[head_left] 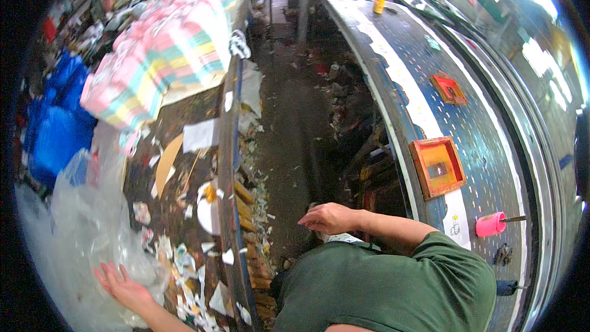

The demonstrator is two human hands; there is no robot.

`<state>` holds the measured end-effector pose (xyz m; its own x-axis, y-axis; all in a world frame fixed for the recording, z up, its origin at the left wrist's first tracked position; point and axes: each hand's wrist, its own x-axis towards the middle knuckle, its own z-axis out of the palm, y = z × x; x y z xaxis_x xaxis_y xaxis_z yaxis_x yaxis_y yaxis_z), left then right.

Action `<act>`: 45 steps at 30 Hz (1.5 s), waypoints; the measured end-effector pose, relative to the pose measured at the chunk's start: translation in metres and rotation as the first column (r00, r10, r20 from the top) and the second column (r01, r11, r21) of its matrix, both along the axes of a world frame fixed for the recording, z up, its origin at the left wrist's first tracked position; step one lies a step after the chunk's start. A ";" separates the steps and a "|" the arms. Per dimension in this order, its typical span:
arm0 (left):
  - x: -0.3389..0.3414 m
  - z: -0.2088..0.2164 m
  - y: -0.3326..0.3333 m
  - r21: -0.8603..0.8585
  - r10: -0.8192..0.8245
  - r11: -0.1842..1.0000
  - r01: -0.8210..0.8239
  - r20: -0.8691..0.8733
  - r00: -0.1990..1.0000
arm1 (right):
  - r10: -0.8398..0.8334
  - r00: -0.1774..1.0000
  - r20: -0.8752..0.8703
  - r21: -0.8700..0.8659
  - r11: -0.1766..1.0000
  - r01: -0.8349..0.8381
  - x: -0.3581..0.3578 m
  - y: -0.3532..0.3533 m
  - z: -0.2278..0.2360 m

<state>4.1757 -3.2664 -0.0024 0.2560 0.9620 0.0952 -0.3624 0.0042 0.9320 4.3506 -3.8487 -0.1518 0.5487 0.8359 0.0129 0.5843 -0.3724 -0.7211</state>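
Observation:
My left hand (126, 287) is at the lower left, its fingers spread and nothing in its grip. It is over a crumpled heap of clear plastic sheeting (86, 233); whether it touches the plastic I cannot tell. My right hand (334, 217) hangs in front of my body above the aisle, its arm bent at the elbow. Its fingers point left, loosely stretched, with nothing seen in them. Scraps of white paper (187, 264) lie beside the plastic on the dark left table (190, 193).
Stacks of pink, yellow and green striped cloth or paper (166, 55) stand on the left table, near blue plastic bags (61, 120). On the right table are an orange-stained wooden frame (418, 169), a smaller red frame (439, 89), a pink cup (490, 224) and a yellow container (378, 5).

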 end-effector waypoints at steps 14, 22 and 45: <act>0.294 -0.077 -0.298 0.177 -0.340 0.898 0.402 -0.300 0.891 | -0.347 0.933 -0.098 0.336 0.871 0.359 0.276 -0.109 0.051; 0.488 -0.106 -0.379 0.273 -0.593 0.661 0.699 -0.380 0.710 | -0.517 0.829 -0.215 0.320 0.764 0.560 0.396 -0.174 0.038; 1.173 -0.083 -0.449 0.562 -0.610 0.196 0.803 -0.572 0.549 | -0.841 0.540 -0.032 0.340 0.499 0.797 0.890 -0.259 0.022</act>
